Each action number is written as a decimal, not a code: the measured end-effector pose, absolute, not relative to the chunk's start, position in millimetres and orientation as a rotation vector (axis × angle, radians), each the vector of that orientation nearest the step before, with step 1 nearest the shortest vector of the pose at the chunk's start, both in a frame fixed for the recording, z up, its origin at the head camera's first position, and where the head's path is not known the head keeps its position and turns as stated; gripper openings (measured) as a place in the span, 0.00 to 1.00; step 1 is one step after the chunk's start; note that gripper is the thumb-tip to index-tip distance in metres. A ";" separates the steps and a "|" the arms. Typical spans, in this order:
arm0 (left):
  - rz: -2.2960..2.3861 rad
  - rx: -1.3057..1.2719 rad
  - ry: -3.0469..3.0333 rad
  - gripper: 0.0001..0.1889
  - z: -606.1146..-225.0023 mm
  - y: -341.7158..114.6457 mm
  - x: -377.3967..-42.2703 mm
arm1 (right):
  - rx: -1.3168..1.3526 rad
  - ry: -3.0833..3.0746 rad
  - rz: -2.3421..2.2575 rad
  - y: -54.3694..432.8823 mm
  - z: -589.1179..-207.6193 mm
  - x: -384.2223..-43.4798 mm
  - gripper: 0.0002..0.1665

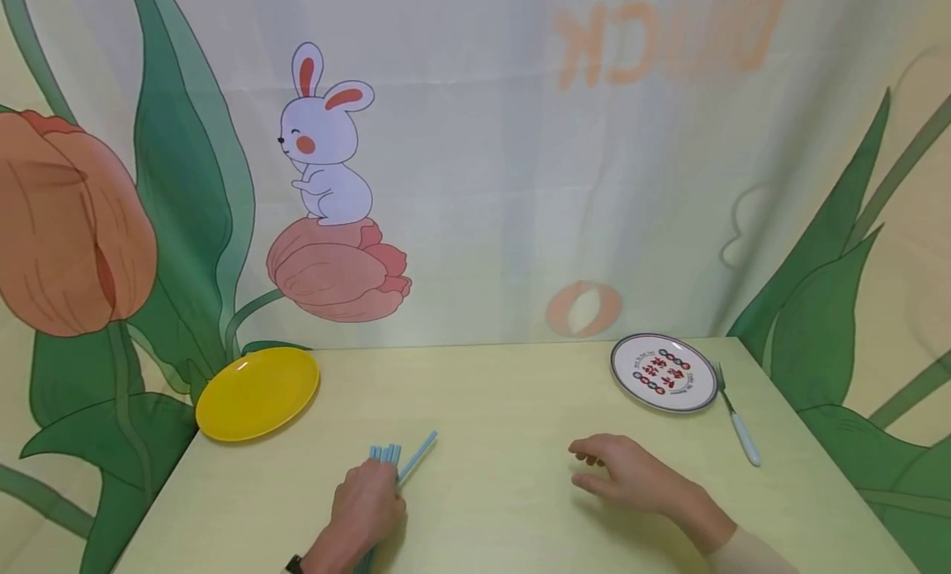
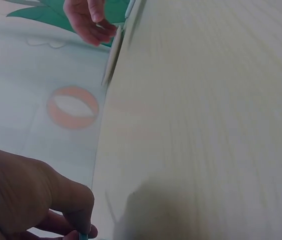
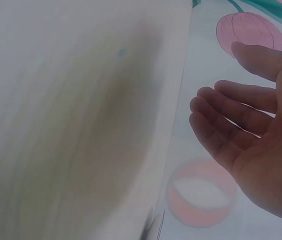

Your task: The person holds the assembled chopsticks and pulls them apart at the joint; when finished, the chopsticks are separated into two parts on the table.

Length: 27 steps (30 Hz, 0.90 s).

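Note:
My left hand [image 1: 369, 498] grips a bundle of thin light-blue sticks [image 1: 385, 453] over the table's front left. Their far ends stick out past the fingers, and one stick [image 1: 419, 457] slants off to the right. In the left wrist view, only a small blue tip [image 2: 83, 236] shows under the curled fingers [image 2: 76, 207]. My palm hides the rest of the bundle. My right hand [image 1: 631, 477] is held over the table's right half, holding nothing. In the right wrist view its fingers [image 3: 231, 117] are loosely bent, with the thumb apart.
A yellow plate [image 1: 258, 395] lies at the table's back left edge. At the back right is a white plate [image 1: 664, 372] with red print and a dark rim; a fork [image 1: 737, 419] with a pale handle lies beside it. A printed curtain [image 1: 475, 161] hangs behind the table [image 1: 505, 392].

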State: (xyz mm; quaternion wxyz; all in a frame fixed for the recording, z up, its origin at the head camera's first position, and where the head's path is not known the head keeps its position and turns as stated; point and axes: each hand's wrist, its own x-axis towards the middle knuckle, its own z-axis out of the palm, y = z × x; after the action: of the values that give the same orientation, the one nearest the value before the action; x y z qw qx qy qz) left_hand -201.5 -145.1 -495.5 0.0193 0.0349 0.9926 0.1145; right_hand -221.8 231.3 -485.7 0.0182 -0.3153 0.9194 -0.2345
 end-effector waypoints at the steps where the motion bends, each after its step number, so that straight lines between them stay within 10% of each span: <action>1: 0.367 0.106 3.083 0.08 -494.3 -144.5 -202.2 | -1.003 2.861 -0.726 229.9 -484.2 -222.4 0.23; 27: 0.397 0.590 3.321 0.03 -487.8 -114.7 -214.6 | -1.217 3.037 -0.613 188.3 -458.7 -230.9 0.17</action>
State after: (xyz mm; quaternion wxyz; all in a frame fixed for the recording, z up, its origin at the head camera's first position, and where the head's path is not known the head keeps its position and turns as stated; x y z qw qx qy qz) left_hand -214.6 -114.7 -487.8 -0.1269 0.1722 0.9699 0.1161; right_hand -230.9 188.3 -458.7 -0.0934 -0.3640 0.9084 -0.1834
